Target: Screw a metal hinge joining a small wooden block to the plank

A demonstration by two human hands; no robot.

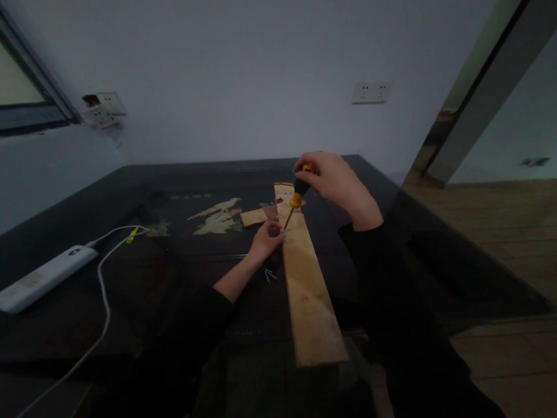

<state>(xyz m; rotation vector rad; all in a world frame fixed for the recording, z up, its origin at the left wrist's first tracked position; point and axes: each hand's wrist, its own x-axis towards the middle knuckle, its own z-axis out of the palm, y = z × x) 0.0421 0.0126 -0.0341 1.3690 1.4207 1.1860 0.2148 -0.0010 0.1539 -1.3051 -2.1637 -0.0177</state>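
From where I stand, the screwdriver (pixel 297 196) shows a handle of black and amber-yellow over a grey shaft. The long board (pixel 312 287) running to the tabletop's (pixel 122 208) near edge is honey-tan, mottled with darker patches; the short wooden piece (pixel 253 217) is plain tan. The screws (pixel 269 276) look silvery. The tabletop is near-black, patterned with beige and grey-green leaves (pixel 219 222). Toward its left edge, the power strip (pixel 44 278) is white, its white cord (pixel 105 303) tagged bright yellow.
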